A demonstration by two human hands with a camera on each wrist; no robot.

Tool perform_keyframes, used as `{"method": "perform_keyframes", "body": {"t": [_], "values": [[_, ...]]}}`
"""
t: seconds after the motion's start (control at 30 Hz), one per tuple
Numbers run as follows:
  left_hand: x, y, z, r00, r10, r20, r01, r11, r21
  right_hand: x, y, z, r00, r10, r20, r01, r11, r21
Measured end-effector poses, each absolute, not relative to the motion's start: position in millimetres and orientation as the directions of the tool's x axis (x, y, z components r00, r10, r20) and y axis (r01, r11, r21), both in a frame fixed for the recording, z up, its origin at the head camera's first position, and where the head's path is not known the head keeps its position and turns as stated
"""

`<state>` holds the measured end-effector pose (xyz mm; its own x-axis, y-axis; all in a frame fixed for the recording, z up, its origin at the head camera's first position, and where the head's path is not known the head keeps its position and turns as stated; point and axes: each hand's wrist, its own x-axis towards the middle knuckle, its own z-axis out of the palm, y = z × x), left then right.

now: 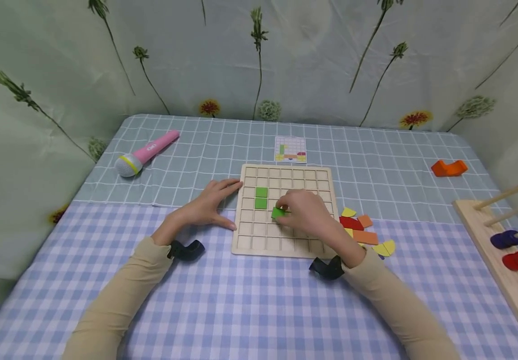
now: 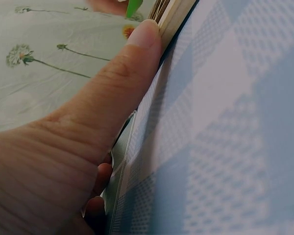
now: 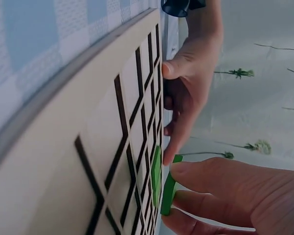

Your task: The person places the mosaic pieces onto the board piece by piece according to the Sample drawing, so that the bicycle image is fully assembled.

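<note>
A wooden grid board lies flat in the middle of the table. Two green square tiles sit in its cells near the left side, one above the other. My right hand pinches another green tile between thumb and fingers, just over the board; in the right wrist view this tile is tilted and off the surface. With thumb and fingers spread, my left hand touches the board's left edge. Its thumb presses that edge in the left wrist view.
Loose coloured pieces, among them an orange rectangle, lie right of the board. Behind it is a small pattern card. A pink toy microphone lies far left, an orange curved block far right, and a wooden bead rack at the right edge.
</note>
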<state>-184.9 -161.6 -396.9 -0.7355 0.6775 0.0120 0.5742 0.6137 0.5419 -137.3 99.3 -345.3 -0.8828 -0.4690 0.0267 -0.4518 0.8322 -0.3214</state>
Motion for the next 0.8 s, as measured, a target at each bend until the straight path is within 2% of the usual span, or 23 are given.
{"method": "perform_keyframes", "body": {"t": [0.3,0.8], "values": [[-184.5,-159.7,-394.9,-0.742,0.671,0.001,0.557,0.616,0.557,-141.9,80.8,-354.7,-0.872,-0.49,-0.009,-0.463,0.83,-0.311],[-185.2,-160.0,-394.8,-0.737,0.676,0.008,0.563,0.606,0.562,-141.8,73.0,-361.8,-0.858,-0.51,0.064,-0.505,0.813,-0.29]]}}
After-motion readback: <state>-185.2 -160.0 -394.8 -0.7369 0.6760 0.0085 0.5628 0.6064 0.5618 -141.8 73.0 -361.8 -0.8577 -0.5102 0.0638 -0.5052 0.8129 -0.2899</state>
